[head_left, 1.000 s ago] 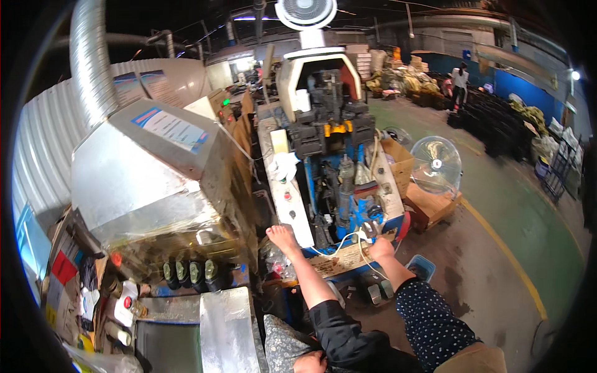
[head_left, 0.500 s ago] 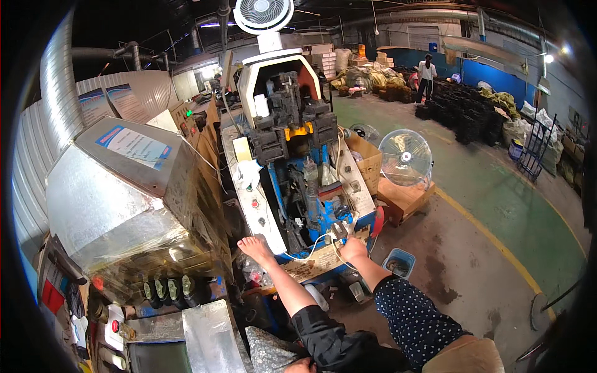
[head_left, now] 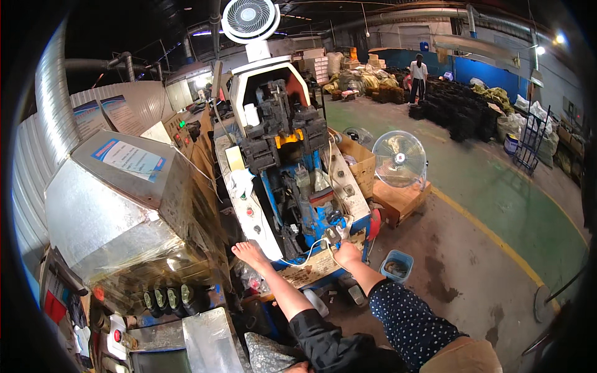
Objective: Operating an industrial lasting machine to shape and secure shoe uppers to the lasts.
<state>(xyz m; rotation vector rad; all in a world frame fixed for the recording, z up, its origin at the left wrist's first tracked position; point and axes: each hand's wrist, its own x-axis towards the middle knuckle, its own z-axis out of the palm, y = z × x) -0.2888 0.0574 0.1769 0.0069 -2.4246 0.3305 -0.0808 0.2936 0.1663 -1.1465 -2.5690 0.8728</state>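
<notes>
White cable (head_left: 310, 255) just beside the right hand (head_left: 348, 253), its grip unclear; left hand (head_left: 250, 253) loosely spread.

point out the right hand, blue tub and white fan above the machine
Right hand (head_left: 347, 252): head view, back of the hand.
Blue tub (head_left: 401, 255): head view, far wall.
White fan (head_left: 249, 15): head view, middle of its grille.

L hand (head_left: 250, 253), fingers extended, by wht panel (head_left: 266, 239) of machine (head_left: 287, 143); R hand (head_left: 347, 253) at sm. grey block (head_left: 333, 236) nr front edge.
</notes>
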